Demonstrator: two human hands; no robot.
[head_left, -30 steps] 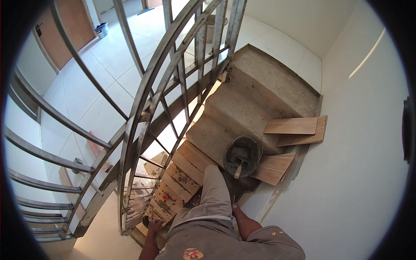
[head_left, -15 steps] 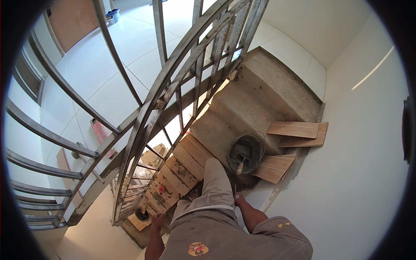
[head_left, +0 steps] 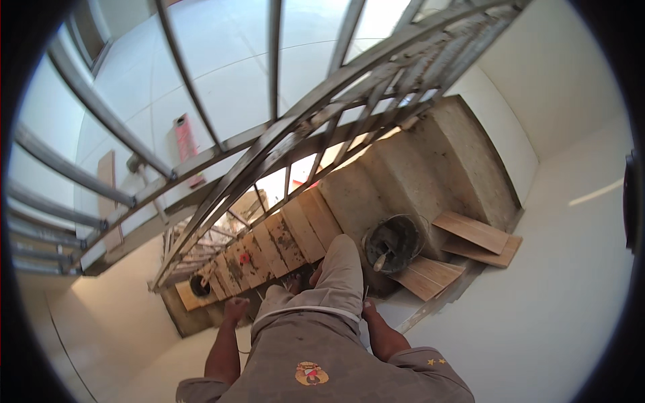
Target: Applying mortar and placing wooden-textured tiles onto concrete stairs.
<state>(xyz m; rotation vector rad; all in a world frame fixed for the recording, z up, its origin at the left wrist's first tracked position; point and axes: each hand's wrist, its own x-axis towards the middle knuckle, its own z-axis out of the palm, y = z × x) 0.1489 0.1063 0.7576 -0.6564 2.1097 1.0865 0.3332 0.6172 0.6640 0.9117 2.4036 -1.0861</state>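
My left hand (head_left: 236, 309) is low at my left side, its fingers curled; what they hold, if anything, is hidden. At my right hip my right hand (head_left: 368, 310) is closed, and a thin, stick-like thing (head_left: 366, 291) rises from it, too small to name. Ahead of that hand stands a black bucket (head_left: 411, 250) of dark wet mix, with a trowel (head_left: 381, 260) in it, handle toward me. Wood-look tiles (head_left: 420, 279) lie beside the bucket, and more tiles (head_left: 478, 232) overlap on the step beyond. My knee is bent over the tiled steps (head_left: 306, 218).
A metal railing (head_left: 289, 127) curves along the left. Bare concrete steps (head_left: 430, 164) rise to the far right, beside a white wall (head_left: 571, 269). Lower left, a second black bucket (head_left: 199, 286) stands on the stairs. Beyond the railing lie a red tool (head_left: 186, 148) and a mallet (head_left: 138, 164).
The view has turned and shifted, so the railing and stairs sit differently in it. My left arm is farther out from my body. My right hand stays by my hip.
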